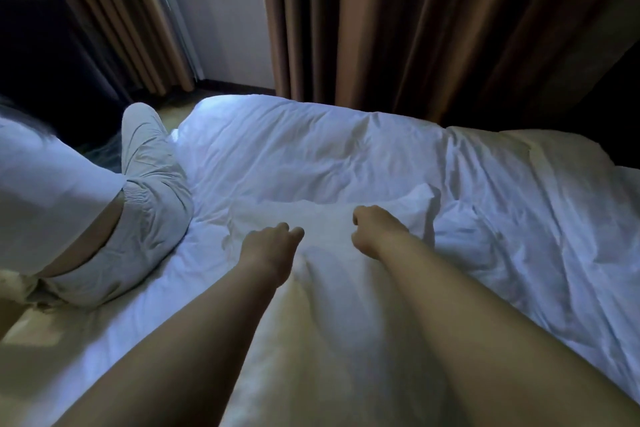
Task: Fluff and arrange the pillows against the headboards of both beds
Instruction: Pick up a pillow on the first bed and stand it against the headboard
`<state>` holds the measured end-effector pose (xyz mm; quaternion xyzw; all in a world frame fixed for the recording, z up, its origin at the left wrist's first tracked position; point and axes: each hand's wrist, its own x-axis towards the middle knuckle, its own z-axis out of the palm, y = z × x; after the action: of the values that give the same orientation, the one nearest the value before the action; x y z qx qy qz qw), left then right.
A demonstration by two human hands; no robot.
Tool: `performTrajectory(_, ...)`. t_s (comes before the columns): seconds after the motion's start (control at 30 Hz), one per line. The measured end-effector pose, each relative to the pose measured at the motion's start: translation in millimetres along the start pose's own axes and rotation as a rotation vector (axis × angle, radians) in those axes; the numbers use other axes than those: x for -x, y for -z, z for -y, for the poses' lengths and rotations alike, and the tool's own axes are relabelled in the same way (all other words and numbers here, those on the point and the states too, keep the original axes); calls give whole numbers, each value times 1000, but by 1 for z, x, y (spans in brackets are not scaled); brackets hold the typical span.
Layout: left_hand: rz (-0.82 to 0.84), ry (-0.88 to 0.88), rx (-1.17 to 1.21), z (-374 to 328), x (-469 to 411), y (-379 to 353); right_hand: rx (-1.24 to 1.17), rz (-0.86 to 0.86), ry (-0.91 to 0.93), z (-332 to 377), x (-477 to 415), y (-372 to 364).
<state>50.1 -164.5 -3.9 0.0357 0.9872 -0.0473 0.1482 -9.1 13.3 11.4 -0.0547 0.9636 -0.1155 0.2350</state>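
Note:
A white pillow (pixel 329 218) lies in the middle of the bed, stretching toward me between my forearms. My left hand (pixel 270 246) rests on its left side with the fingers curled into the fabric. My right hand (pixel 372 229) is closed on the pillow's far right part, next to a raised corner (pixel 420 204). Under the pillow spreads a rumpled white duvet (pixel 346 149) that covers the bed. No headboard is in view.
Another person in a white top and pale trousers (pixel 145 204) sits on the bed's left edge, back to me. Brown curtains (pixel 398 28) hang behind the bed, with a bright gap (pixel 221 10). A dark chair (pixel 41 45) stands at the far left.

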Motion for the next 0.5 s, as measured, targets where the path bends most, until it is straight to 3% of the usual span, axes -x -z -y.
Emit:
performTrajectory(0.27, 31, -52, 11, 21, -120, 2, 98, 93, -13, 4, -88, -24)
performTrajectory(0.5, 211, -107, -84, 12, -174, -97, 459, 250, -62, 7, -134, -90)
